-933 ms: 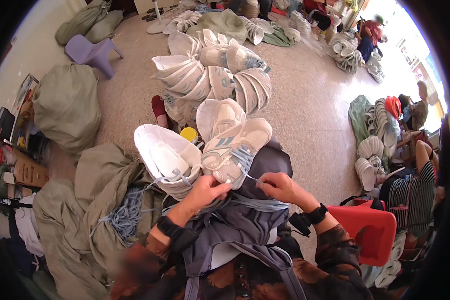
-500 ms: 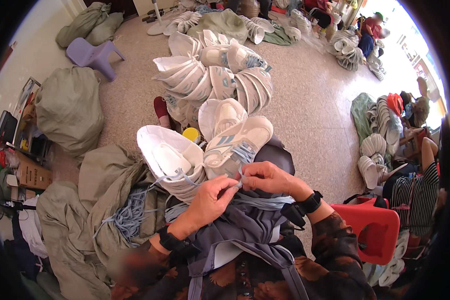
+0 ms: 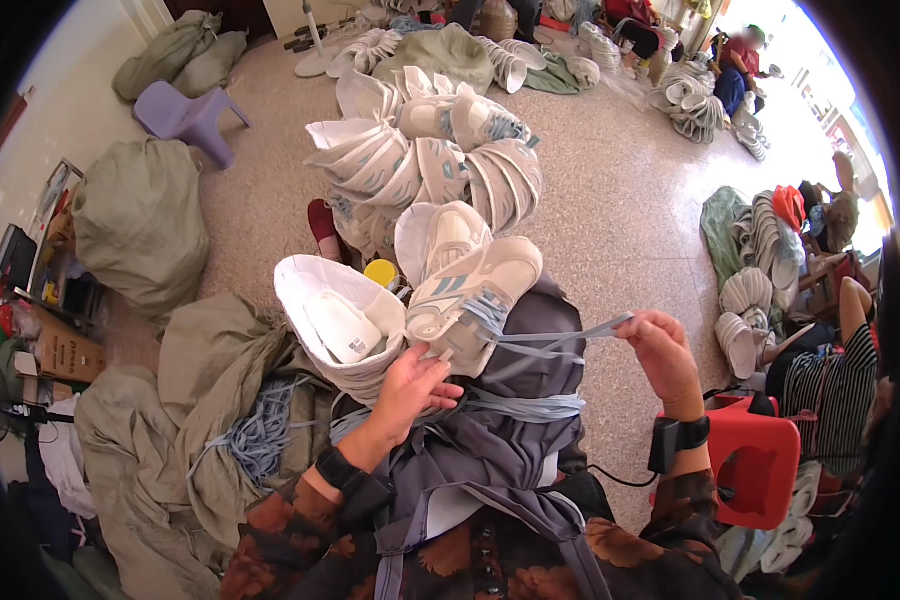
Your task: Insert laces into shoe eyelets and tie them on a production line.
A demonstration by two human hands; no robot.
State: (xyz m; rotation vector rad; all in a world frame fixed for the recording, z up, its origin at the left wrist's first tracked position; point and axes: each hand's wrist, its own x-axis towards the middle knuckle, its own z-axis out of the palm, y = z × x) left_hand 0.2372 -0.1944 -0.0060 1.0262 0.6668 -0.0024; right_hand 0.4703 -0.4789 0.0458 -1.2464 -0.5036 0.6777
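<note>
A cream shoe upper (image 3: 485,275) with blue-grey stripes lies across my lap. Its light blue shoelace (image 3: 560,342) is stretched out to the right, and my right hand (image 3: 663,350) pinches the far end. Thumb and fingers of my left hand (image 3: 412,393) grip the near edge of that upper; its palm side is partly hidden. Just left of it sits a nested stack of white-lined uppers (image 3: 340,320). Another cream upper (image 3: 448,235) lies behind the laced one. A bundle of light blue laces (image 3: 530,403) runs across my dark grey apron (image 3: 470,450).
Beyond my lap rises a large pile of uppers (image 3: 430,160). More blue laces (image 3: 262,430) lie on the sackcloth (image 3: 160,470) at left. A red plastic chair (image 3: 770,450) stands at right, a purple chair (image 3: 185,115) at far left. Other people sit farther off.
My right hand has swung out to the right, pulling the lace ends taut away from the upper. My left hand has shifted slightly left and down, onto the upper's near edge.
</note>
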